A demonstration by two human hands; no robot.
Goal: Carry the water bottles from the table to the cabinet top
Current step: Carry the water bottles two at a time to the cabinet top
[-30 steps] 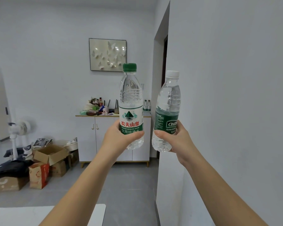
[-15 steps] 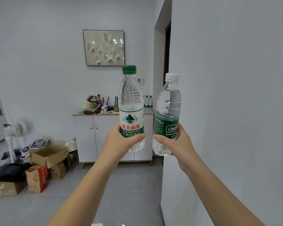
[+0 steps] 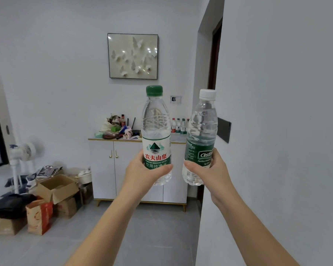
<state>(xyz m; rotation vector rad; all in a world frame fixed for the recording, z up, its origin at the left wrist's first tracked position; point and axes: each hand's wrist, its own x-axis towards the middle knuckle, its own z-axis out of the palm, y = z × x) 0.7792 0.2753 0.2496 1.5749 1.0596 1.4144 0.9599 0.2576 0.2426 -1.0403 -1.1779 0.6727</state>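
Note:
My left hand (image 3: pixel 142 174) grips a clear water bottle with a green cap (image 3: pixel 155 123) and a white, red and green label, held upright at chest height. My right hand (image 3: pixel 210 169) grips a second clear bottle with a white cap (image 3: pixel 203 123) and a dark green label, also upright, just right of the first. Straight ahead against the far wall stands the white cabinet (image 3: pixel 108 169). Several small water bottles (image 3: pixel 179 126) stand at the right end of its top, partly hidden behind the two held bottles.
A heap of bags and small items (image 3: pixel 117 129) covers the left half of the cabinet top. Cardboard boxes (image 3: pixel 55 189), a paper bag (image 3: pixel 39 215) and a white fan (image 3: pixel 21 156) crowd the floor at left. A white wall corner (image 3: pixel 206 217) juts close on my right.
The cabinet has come nearer and grown in view as I walk toward it. The white table edge at the bottom has dropped out of sight. Both hands keep their bottles upright.

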